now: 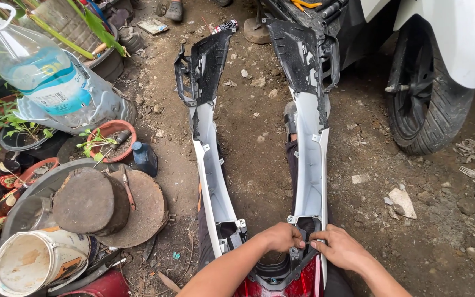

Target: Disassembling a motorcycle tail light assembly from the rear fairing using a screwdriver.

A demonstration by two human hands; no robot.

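We pinch a small part with our left hand [282, 237] and right hand [341, 248] at the near end of the white scooter cover [311, 165], off the scooter [430, 66], on the dirt ground [259, 137].

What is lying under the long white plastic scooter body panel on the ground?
Under the white plastic scooter body panel lie brown dirt ground and part of a dark-trousered leg. The leg's remainder is covered.
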